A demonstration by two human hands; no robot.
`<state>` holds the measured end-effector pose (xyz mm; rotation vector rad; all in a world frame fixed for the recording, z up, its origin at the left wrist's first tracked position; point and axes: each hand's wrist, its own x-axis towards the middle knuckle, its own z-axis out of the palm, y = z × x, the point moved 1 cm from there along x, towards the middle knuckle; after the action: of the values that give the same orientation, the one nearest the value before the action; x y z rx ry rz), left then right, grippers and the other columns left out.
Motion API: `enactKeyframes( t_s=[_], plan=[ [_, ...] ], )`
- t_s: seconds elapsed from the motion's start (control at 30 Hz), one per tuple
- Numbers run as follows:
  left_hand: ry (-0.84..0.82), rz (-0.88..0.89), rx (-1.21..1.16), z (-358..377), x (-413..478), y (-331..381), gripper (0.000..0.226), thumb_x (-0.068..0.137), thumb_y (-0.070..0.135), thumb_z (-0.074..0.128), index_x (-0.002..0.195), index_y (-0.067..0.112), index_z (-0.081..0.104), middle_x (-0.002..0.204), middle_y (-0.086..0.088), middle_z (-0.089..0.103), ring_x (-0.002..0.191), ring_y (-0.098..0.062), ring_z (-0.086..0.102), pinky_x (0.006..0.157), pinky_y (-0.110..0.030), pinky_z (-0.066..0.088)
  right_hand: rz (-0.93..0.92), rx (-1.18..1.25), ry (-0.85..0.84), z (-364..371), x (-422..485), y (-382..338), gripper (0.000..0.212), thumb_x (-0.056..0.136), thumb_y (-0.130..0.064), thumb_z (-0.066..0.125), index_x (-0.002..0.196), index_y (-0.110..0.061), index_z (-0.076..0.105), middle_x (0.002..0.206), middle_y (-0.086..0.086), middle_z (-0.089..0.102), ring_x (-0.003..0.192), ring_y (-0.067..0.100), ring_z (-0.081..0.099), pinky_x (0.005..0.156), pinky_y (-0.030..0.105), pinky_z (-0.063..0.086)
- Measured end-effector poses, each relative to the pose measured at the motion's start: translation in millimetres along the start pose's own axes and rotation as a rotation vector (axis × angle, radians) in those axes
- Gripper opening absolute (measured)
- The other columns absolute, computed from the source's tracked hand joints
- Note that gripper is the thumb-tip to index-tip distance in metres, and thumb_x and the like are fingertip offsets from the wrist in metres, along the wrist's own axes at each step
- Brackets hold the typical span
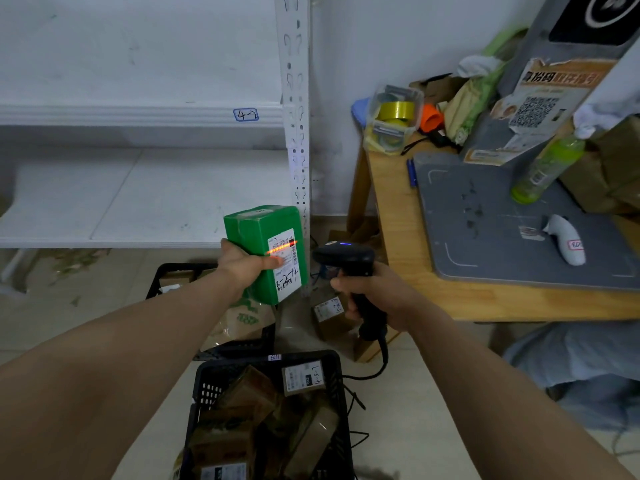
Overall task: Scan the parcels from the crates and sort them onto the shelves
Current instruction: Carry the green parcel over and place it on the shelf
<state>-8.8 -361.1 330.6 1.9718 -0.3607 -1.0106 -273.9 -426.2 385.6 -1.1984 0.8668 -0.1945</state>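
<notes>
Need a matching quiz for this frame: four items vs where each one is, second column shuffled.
1. green parcel
2. black scanner
3. white scanner
4. yellow tape roll

A. in the clear box on the table
B. held in the left hand
C. lying on the grey mat
D. held in the right hand

Pairs: 1-B, 2-D, 3-C, 4-A

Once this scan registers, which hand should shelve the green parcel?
Left. The left hand grips the green parcel, and the white shelf lies on its side. The right hand is wrapped round the barcode scanner.
</notes>
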Motion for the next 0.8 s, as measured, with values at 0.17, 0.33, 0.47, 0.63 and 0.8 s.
enactKeyframes(
  t_s=[0.17, 0.33, 0.47, 0.63, 0.8],
  plan=[
    [0.005, 0.018, -0.008, -3, -3, 1, 0.094, 0.051, 0.015, 0.1, 0.127, 0.016, 0.043, 0.125, -0.003, 0.064, 0.118, -0.028, 0.061, 0.1, -0.057, 0.052, 0.002, -0.015, -0.004, 4, -2, -3, 0.022, 0.088, -0.011, 0.073, 0.105, -0.001, 0.063, 0.073, 0.009, 0.056, 0.062, 0.022, 0.056, 0.06, 0.035, 0.052],
    [0.0, 0.012, -0.01, -5, -3, -2, 0.095, 0.052, 0.015, 0.1, 0.128, 0.015, 0.044, 0.125, -0.004, 0.065, 0.116, -0.028, 0.062, 0.099, -0.055, 0.053, 0.011, -0.014, 0.014, 9, -3, -4, 0.039, 0.088, -0.008, 0.071, 0.121, 0.008, 0.057, 0.073, 0.009, 0.055, 0.062, 0.022, 0.055, 0.059, 0.035, 0.052],
    [-0.01, 0.001, 0.004, -5, 2, -5, 0.097, 0.045, 0.02, 0.102, 0.126, 0.017, 0.048, 0.121, -0.002, 0.067, 0.113, -0.027, 0.065, 0.096, -0.056, 0.055, 0.02, -0.024, -0.002, 9, -3, -4, 0.04, 0.089, -0.01, 0.071, 0.123, 0.007, 0.057, 0.073, 0.008, 0.056, 0.063, 0.022, 0.056, 0.06, 0.034, 0.053],
    [-0.026, 0.004, 0.01, -2, 0, -5, 0.099, 0.043, 0.021, 0.103, 0.125, 0.017, 0.049, 0.121, -0.002, 0.067, 0.113, -0.026, 0.065, 0.096, -0.055, 0.055, 0.048, -0.015, 0.009, 2, -3, -2, 0.027, 0.087, -0.011, 0.074, 0.111, -0.002, 0.064, 0.073, 0.006, 0.059, 0.064, 0.02, 0.058, 0.064, 0.036, 0.054],
    [-0.059, -0.01, 0.015, 11, -4, -7, 0.099, 0.048, 0.019, 0.101, 0.129, 0.016, 0.044, 0.124, -0.003, 0.066, 0.116, -0.027, 0.063, 0.1, -0.056, 0.052, 0.075, -0.11, 0.255, -30, 6, 4, 0.036, 0.083, -0.011, 0.077, 0.116, -0.016, 0.062, 0.086, 0.006, 0.068, 0.076, 0.022, 0.064, 0.071, 0.038, 0.057]
  ],
)
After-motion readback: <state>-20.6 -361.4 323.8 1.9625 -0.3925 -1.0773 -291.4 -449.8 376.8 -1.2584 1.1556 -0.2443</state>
